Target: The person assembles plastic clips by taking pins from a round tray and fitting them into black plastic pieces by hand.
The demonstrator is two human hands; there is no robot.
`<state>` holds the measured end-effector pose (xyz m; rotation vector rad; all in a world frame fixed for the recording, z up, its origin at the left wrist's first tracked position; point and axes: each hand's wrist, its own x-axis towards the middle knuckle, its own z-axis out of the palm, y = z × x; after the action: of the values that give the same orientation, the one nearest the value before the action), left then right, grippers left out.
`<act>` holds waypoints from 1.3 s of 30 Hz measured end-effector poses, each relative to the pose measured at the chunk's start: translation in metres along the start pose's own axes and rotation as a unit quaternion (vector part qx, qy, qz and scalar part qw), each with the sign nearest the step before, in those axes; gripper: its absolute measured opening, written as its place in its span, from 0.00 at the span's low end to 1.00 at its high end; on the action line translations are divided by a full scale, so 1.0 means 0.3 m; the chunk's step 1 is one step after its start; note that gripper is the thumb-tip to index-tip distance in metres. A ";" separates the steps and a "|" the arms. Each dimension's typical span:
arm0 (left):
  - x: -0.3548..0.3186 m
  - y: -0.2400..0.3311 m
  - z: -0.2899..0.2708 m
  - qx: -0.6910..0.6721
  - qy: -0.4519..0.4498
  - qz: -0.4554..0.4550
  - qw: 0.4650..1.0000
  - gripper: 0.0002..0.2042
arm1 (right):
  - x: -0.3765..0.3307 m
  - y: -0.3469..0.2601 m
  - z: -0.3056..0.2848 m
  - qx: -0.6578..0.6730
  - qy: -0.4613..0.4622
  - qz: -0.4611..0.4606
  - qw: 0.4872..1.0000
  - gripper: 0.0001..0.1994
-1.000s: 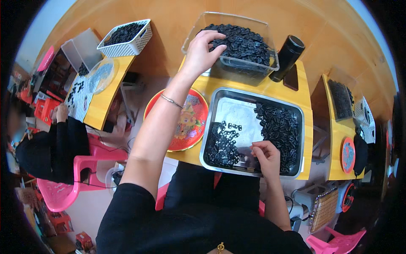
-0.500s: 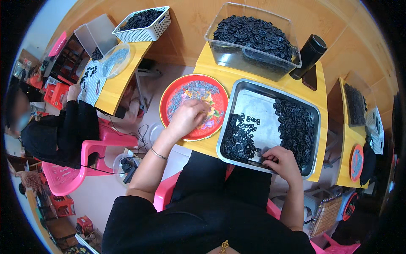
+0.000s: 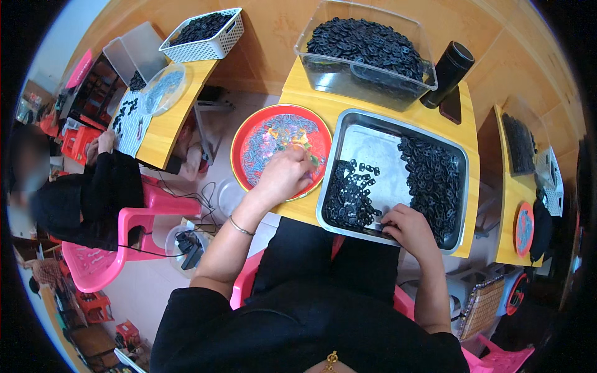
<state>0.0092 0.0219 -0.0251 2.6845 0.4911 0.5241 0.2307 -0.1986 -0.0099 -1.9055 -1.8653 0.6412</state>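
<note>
My left hand [image 3: 286,176] is over the near right part of a round red dish [image 3: 244,138] with a flower pattern. Its fingers are curled together, and whatever they hold is hidden. Many thin, silvery-grey small pieces [image 3: 260,147] lie scattered in the dish. My right hand [image 3: 411,229] rests inside the near edge of a rectangular metal tray [image 3: 373,138], its fingers bent in a pinch; I cannot make out what is in them. Left of it in the tray lies a loose heap of small black pieces with holes [image 3: 349,202]. A larger black heap [image 3: 435,186] fills the right side.
Behind the tray stands a clear bin [image 3: 373,84] full of black pieces, with a black flask [image 3: 449,73] beside it. A person [image 3: 87,199] sits at the left table [image 3: 171,140], which bears a white basket [image 3: 214,46]. Another table [image 3: 504,214] stands right.
My left hand has moved right and nearer over the dish, its fingers still curled. My right hand stays at the tray's near edge. The whole view has shifted slightly.
</note>
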 end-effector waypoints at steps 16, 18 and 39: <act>0.026 0.107 0.036 -0.215 0.054 -0.182 0.958 0.03 | 0.024 -0.029 -0.011 0.324 0.157 0.150 0.921 0.04; 0.025 0.155 0.066 -0.384 0.061 -0.187 0.902 0.03 | 0.030 -0.051 -0.009 0.386 0.170 0.143 0.895 0.04; 0.046 0.362 0.134 -0.720 0.053 -0.206 0.660 0.08 | 0.045 -0.147 0.027 0.425 0.253 0.096 0.864 0.06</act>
<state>0.0664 -0.0790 -0.0118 0.9579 0.3959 0.5522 0.1901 -0.1840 0.0082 -1.4462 -0.8390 0.7581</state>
